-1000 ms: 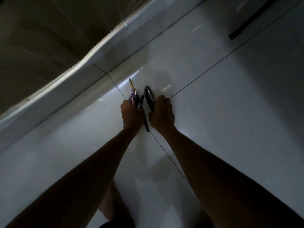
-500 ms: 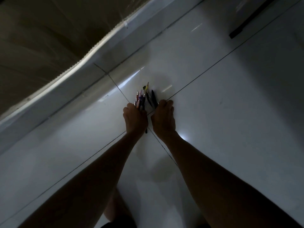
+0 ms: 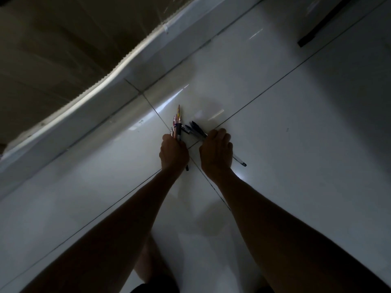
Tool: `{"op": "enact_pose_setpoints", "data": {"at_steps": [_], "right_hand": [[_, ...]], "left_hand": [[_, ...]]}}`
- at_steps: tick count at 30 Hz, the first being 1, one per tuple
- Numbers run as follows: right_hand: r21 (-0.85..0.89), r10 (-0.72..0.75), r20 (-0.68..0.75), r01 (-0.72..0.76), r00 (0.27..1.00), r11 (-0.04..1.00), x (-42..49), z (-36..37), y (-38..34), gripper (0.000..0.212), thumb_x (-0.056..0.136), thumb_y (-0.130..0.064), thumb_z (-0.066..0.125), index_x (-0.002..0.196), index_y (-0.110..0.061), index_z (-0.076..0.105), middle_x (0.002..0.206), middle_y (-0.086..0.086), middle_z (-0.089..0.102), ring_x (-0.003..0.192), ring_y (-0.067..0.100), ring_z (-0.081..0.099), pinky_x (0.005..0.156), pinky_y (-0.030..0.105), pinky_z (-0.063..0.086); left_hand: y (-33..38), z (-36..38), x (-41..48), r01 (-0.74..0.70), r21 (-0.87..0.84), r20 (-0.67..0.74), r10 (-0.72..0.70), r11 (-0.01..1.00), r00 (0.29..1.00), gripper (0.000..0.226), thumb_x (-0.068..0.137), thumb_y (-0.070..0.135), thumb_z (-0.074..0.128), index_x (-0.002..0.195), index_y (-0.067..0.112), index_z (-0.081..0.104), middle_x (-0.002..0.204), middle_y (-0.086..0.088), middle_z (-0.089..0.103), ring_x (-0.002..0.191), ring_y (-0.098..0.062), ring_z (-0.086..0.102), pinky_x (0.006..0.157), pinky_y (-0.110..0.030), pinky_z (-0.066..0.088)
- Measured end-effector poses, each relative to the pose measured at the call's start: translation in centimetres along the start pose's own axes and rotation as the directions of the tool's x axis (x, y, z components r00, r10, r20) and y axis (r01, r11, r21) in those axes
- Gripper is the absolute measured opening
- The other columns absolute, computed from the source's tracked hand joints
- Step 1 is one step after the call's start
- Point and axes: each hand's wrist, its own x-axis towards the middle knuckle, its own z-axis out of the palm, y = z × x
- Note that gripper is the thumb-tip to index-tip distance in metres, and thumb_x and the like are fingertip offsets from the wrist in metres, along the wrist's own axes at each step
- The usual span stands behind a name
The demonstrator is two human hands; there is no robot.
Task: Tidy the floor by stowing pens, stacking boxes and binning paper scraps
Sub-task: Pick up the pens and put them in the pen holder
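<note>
Both the left hand (image 3: 174, 152) and right hand (image 3: 215, 153) curl round pens (image 3: 178, 125), arms outstretched.

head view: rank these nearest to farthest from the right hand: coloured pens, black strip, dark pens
1. dark pens: gripped by the right hand itself, fanning out to its upper left.
2. coloured pens: just to the left, held in the left hand.
3. black strip: far off at the upper right of the view.
</note>
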Motion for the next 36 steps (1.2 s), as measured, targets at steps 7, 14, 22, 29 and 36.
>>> {"op": "enact_pose_setpoints", "data": {"at_steps": [7,14,22,29,36], "right_hand": [[-0.050,0.003,0.007,-0.003,1.000,0.999,0.3,-0.1,0.3,0.037,0.098,-0.025,0.043,0.125,0.000,0.041,0.122,0.017,0.051,0.109,0.028,0.050,0.091,0.034,0.042],[0.213,0.022,0.060,-0.035,0.998,0.976,0.5,-1.0,-1.2,0.043,0.099,-0.024,0.046,0.133,-0.001,0.032,0.125,0.015,0.048,0.099,0.029,0.064,0.078,0.033,0.051],[0.299,-0.078,0.103,0.044,0.992,0.953,0.4,-0.3,-2.6,0.049,0.095,-0.028,0.057,0.130,-0.005,0.033,0.121,0.015,0.052,0.097,0.030,0.064,0.073,0.031,0.049],[0.119,-0.129,0.054,0.122,0.990,0.985,-0.2,-0.2,-2.3,0.035,0.097,-0.023,0.054,0.126,-0.006,0.043,0.122,0.011,0.056,0.101,0.024,0.064,0.082,0.030,0.053],[0.254,-0.104,0.186,0.055,0.977,0.966,0.0,-0.8,-2.8,0.035,0.096,-0.024,0.054,0.122,-0.003,0.046,0.119,0.016,0.058,0.106,0.030,0.060,0.081,0.032,0.046]], "left_hand": [[0.1,-0.1,-0.1,-0.007,-0.065,-0.051,0.004,0.998,0.999,0.021,0.096,0.011,0.043,0.112,-0.002,0.045,0.103,-0.017,0.054,0.083,-0.023,0.053,0.059,-0.030,0.047],[-0.5,-1.2,0.6,0.126,-0.258,-0.016,-0.134,0.958,0.991,0.023,0.087,0.010,0.056,0.109,0.001,0.055,0.101,-0.017,0.066,0.076,-0.022,0.066,0.053,-0.027,0.055],[-1.0,-1.9,0.6,0.147,-0.318,0.099,-0.122,0.937,0.988,0.018,0.080,0.004,0.061,0.097,-0.001,0.062,0.083,-0.013,0.066,0.060,-0.018,0.059,0.046,-0.020,0.042],[-1.5,-1.5,0.8,-0.002,-0.211,0.004,0.003,0.978,1.000,0.014,0.088,0.012,0.053,0.091,0.003,0.063,0.088,-0.017,0.069,0.072,-0.027,0.065,0.062,-0.032,0.057],[-1.9,-1.6,1.0,0.056,-0.333,0.012,-0.055,0.941,0.998,0.013,0.090,0.015,0.053,0.092,0.006,0.062,0.082,-0.012,0.067,0.066,-0.024,0.062,0.058,-0.029,0.051]]}}
